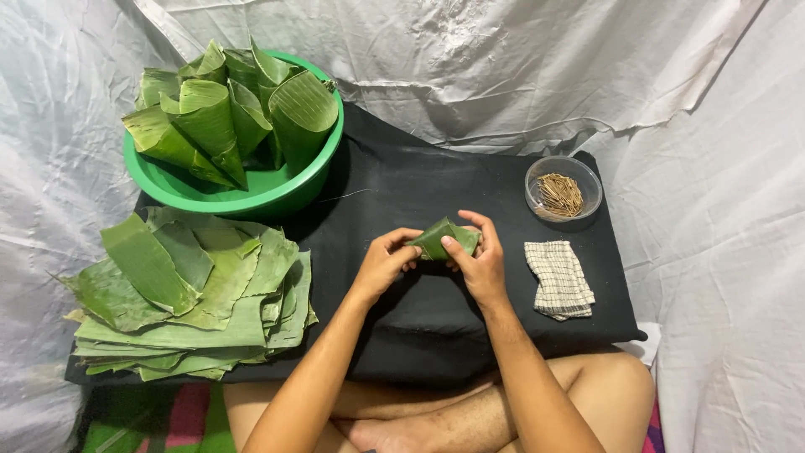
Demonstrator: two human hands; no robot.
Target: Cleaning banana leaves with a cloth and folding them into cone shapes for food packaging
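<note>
A small folded green banana leaf piece (438, 236) is held between both hands above the middle of a black cloth-covered board (402, 193). My left hand (383, 262) pinches its left end with thumb and fingers. My right hand (480, 256) grips its right side, thumb on top. The leaf is folded into a small cone-like wedge.
A green bowl (251, 189) at the back left holds several rolled leaf cones (226, 109). A stack of flat cut leaves (189, 294) lies at the left. A clear round container of thin sticks (563, 190) and a folded checked cloth (558, 279) sit at the right. White sheeting surrounds everything.
</note>
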